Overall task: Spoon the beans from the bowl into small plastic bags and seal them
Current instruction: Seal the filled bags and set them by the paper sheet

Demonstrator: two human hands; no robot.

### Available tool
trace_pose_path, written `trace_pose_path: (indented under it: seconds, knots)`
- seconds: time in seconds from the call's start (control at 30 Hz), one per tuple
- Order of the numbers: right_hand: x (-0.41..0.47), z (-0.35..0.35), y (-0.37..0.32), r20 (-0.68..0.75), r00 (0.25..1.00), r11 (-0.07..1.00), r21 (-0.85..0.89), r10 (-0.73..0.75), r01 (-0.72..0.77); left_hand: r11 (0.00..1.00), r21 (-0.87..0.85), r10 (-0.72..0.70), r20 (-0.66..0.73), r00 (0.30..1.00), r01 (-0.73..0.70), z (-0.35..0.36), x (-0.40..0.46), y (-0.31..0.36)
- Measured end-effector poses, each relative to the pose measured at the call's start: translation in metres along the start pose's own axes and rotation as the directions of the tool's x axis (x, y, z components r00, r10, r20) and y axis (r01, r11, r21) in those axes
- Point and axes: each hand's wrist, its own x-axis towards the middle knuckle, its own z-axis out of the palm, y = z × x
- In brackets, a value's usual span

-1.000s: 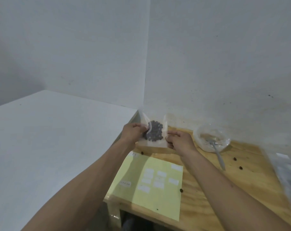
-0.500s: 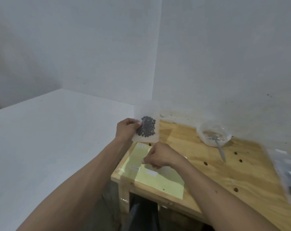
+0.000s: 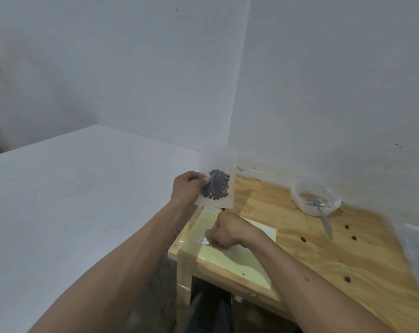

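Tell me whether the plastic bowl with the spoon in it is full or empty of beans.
Nearly empty, it seems. The clear bowl shows only brownish residue around the spoon; no dark beans are discernible inside, though the view is blurry.

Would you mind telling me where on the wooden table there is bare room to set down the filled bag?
Bare wood lies between the yellow sheet and the spoon, below the bowl; only scattered dark spots there. The table's near-left corner is crowded: the right hand works on the sheet. The right edge holds blurred bags. The left hand holds the filled bag.
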Motion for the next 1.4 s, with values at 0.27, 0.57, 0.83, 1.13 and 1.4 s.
trace_pose_path:
  seconds: [0.27,0.57,0.83,1.13,1.4]
  knots:
    - [-0.011,-0.034,0.021,-0.243,0.968,0.881,0.442,-0.062,0.167,0.995,-0.065,-0.069,0.085,0.994,0.075,0.002,0.001,0.001]
    - [-0.014,-0.085,0.052,-0.56,0.826,0.792,0.534,0.069,0.295,0.993,-0.052,-0.092,0.184,0.979,0.104,0.038,0.0,-0.007]
    - [-0.014,-0.099,0.069,-0.723,0.671,0.841,0.458,0.165,0.287,0.993,-0.091,-0.053,0.26,0.964,0.079,0.083,-0.004,-0.01]
    - [-0.021,-0.108,0.086,-0.736,0.661,0.892,0.386,0.145,0.235,0.998,-0.043,-0.024,0.302,0.953,0.039,0.102,-0.01,-0.009]
    - [-0.021,-0.107,0.092,-0.748,0.642,0.905,0.375,0.167,0.201,1.0,-0.021,-0.013,0.336,0.942,0.022,0.109,-0.012,-0.009]
